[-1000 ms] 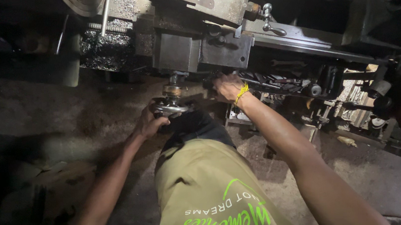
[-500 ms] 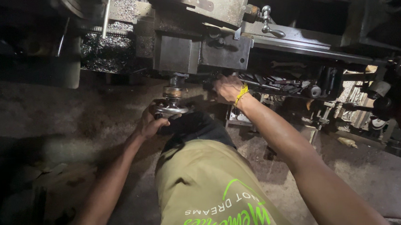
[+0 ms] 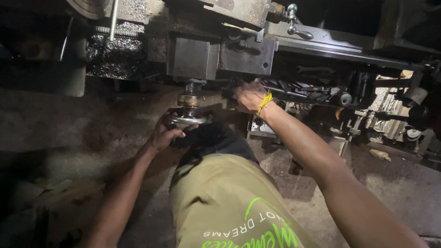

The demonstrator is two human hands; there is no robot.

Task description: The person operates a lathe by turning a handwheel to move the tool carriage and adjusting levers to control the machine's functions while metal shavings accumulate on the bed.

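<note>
The left hand (image 3: 162, 138) is clamped on the lathe's handwheel (image 3: 186, 120), near the carriage apron (image 3: 216, 57), while the right hand (image 3: 249, 96) rests half-curled on the machine's lower right edge, so the adjustment looks under way.

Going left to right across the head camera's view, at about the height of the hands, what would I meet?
Left hand → metal handwheel → right hand → yellow wristband → clutter of tools under the machine.
</note>
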